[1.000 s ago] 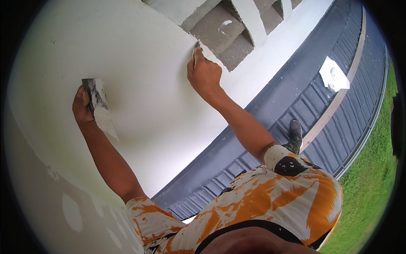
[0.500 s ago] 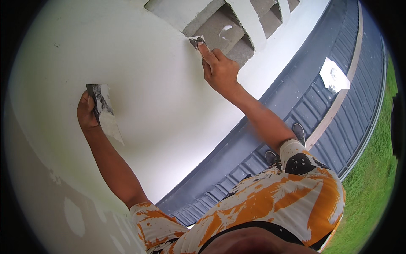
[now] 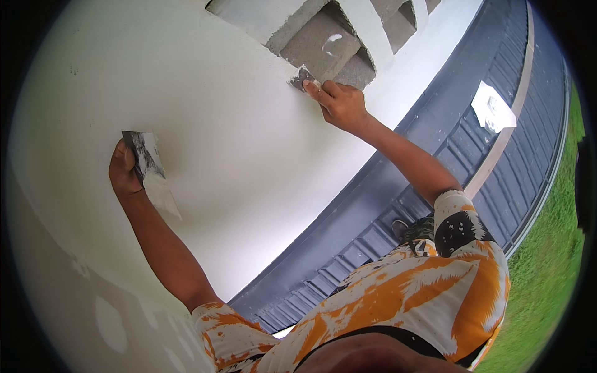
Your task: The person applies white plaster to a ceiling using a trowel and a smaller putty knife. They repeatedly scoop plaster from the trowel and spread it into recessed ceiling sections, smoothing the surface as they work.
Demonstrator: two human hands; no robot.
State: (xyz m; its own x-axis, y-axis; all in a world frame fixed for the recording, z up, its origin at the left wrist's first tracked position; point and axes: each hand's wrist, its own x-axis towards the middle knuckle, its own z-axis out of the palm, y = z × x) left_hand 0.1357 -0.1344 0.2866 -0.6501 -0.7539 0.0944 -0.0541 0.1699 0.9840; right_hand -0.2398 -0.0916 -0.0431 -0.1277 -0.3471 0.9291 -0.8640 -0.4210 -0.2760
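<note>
My left hand (image 3: 126, 166) is closed on a wide scraper (image 3: 143, 150), dark and smeared, with a lump of whitish filler (image 3: 160, 193) on its lower part, held over the white wall (image 3: 217, 155). My right hand (image 3: 341, 105) grips a small putty knife (image 3: 301, 79), index finger on the blade, at the lower left edge of a recessed grey concrete opening (image 3: 317, 46). The knife lies against the wall at that rough edge, with white filler around it. Its handle is hidden by my fingers.
More openings (image 3: 395, 25) run along the wall top. To the right is a dark ribbed metal roof (image 3: 528, 155) with a long plank (image 3: 487, 171) and a white sheet holding something indistinct (image 3: 494, 105). Grass (image 3: 553, 273) lies beyond its edge. My shoe (image 3: 401, 229) is on the roof.
My right hand has shifted rightward along the opening's edge, and since the middle frame slightly downward, with the small knife. My left hand with its scraper has moved a little lower.
</note>
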